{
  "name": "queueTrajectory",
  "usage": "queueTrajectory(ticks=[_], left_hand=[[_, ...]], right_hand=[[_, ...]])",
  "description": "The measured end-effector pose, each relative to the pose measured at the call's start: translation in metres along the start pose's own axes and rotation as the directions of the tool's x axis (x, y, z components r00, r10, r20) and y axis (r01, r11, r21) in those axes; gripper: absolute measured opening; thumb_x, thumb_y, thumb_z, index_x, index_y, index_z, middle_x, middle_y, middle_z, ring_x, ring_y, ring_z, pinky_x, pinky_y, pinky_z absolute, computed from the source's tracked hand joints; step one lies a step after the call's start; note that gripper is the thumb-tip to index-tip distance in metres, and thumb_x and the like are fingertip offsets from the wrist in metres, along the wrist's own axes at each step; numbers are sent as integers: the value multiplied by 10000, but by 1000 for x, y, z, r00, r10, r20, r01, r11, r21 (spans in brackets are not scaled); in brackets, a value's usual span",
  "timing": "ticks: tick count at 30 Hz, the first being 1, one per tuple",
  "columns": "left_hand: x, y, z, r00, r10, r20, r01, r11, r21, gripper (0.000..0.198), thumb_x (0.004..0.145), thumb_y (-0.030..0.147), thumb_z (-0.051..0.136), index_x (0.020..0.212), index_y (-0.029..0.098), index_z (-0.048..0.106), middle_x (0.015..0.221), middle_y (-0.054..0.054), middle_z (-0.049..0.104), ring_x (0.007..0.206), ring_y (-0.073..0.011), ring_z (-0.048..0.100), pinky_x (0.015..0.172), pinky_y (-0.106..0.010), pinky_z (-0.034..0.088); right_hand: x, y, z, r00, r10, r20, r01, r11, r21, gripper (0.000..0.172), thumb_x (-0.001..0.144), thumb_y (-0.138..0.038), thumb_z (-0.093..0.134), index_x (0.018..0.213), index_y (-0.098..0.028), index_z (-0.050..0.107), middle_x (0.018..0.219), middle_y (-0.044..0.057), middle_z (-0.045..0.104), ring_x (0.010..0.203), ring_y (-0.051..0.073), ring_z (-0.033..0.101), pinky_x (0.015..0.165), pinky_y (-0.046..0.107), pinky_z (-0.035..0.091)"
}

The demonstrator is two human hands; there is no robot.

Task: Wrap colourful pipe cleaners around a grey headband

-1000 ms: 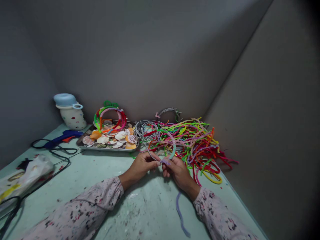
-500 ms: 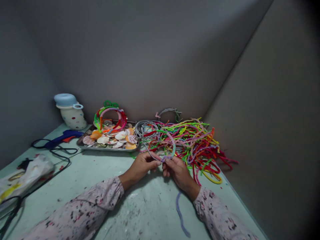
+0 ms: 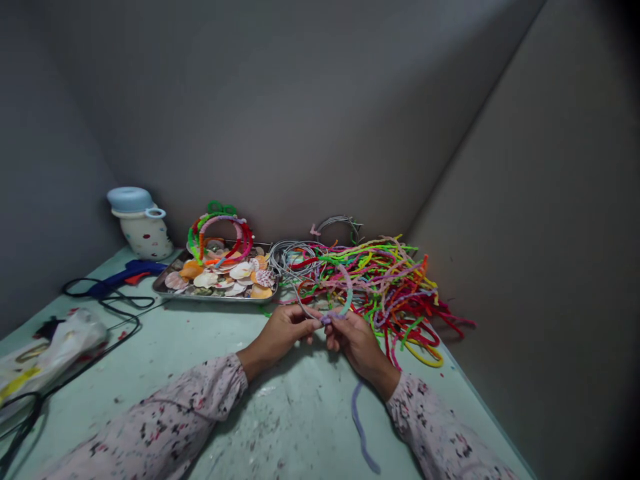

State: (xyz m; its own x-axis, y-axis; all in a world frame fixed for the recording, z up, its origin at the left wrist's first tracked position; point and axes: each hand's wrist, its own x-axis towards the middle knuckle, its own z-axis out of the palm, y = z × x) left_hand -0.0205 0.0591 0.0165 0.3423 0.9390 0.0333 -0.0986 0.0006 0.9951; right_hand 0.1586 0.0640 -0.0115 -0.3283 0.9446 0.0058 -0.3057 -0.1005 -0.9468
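Note:
Both hands meet over the middle of the table, pinching a headband partly wrapped in pink, pale green and purple fuzzy stem. My left hand is closed on the bare grey wire side of the band. Fingertips of my right hand grip the purple pipe cleaner where it coils round the band. Its loose tail hangs below my right wrist toward the table. Just behind the hands lies a heap of colourful pipe cleaners, beside a bundle of grey wire hoops.
A metal tray of seashells stands at back left, with several wrapped headbands on it. Left of it are a lidded cup, a blue glue gun with a black cord, and a plastic bag. Walls border the table's back and right.
Hands and headband stay in nearly the same place. The fingers have shifted very slightly at the purple coil, and the band has tilted a little.

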Motion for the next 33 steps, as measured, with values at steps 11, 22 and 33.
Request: queueTrajectory(ticks=[11, 22, 33], left_hand=[[0, 0, 0, 999, -17, -39, 17, 1000, 1, 281, 738, 346, 709, 877, 103, 676, 744, -37, 660, 537, -82, 536, 520, -207, 362], [-1, -2, 2, 1000, 19, -5, -19, 999, -39, 252, 740, 315, 709, 867, 100, 671, 753, -37, 649, 561, -83, 520, 553, -222, 405], [0, -4, 1, 998, 19, -55, -21, 999, -37, 264, 700, 333, 740, 785, 121, 608, 665, 13, 584, 536, -74, 498, 536, -215, 402]], right_hand=[[-1, -3, 2, 999, 15, -30, -16, 999, -41, 317, 801, -456, 655, 756, -147, 600, 639, 2, 614, 482, 76, 549, 436, 173, 408], [0, -1, 2, 997, 82, 9, -82, 992, 91, 322, 796, -446, 667, 732, -140, 592, 599, -3, 611, 445, 71, 552, 397, 160, 379], [0, 0, 1, 997, 79, -2, -79, 992, 100, 313, 806, -443, 661, 743, -142, 601, 620, 3, 627, 452, 72, 556, 393, 163, 383]])
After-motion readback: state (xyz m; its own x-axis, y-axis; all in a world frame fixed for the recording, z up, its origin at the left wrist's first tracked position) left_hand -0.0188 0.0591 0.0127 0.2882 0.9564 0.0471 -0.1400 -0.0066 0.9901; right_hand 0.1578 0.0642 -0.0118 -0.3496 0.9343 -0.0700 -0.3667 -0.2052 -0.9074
